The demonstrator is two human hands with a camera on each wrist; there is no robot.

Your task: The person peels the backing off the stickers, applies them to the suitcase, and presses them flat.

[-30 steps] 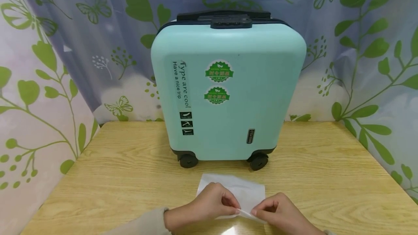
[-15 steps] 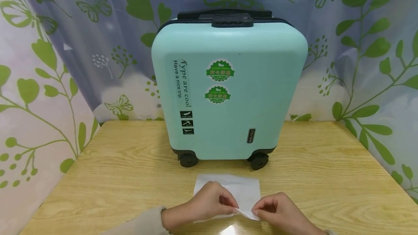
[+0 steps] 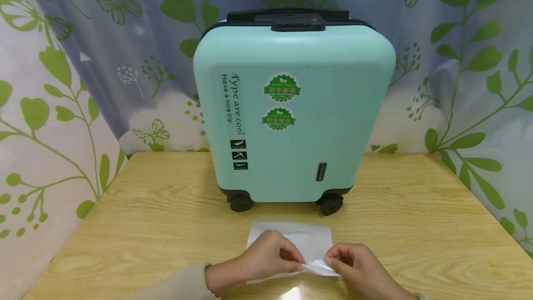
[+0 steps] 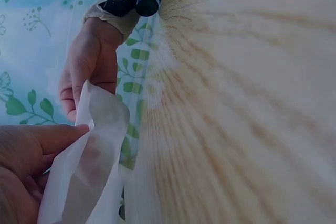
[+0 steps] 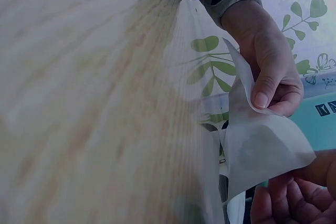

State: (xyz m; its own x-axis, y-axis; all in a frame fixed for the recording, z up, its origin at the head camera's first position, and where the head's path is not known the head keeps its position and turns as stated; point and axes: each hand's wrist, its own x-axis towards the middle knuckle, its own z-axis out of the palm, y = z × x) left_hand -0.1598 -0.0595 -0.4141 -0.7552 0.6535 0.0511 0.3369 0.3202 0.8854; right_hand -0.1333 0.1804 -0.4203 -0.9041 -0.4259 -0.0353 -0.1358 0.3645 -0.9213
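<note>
A thin white sheet of paper (image 3: 312, 242) lies on the table before the suitcase, its near edge raised and folded, with a glossy patch showing there. My left hand (image 3: 268, 257) pinches that edge between thumb and forefinger. At the edge's right corner, my right hand (image 3: 359, 265) pinches it with thumb and fingertips. In the left wrist view the lifted part of the sheet (image 4: 107, 111) looks translucent and curved. The right wrist view shows the sheet (image 5: 262, 140) stretched between both hands.
A mint-green suitcase (image 3: 308, 124) with black wheels stands upright behind the sheet. It bears two round green stickers (image 3: 281, 87), printed lettering and a small dark plate. Under everything is a wood-grain table (image 3: 416, 226). Leaf-patterned curtains (image 3: 137, 50) hang behind and along the sides.
The sheet has slid slightly left. My right hand has since moved a little right, and the near edge between my hands now turns up more, showing a shiny surface.
</note>
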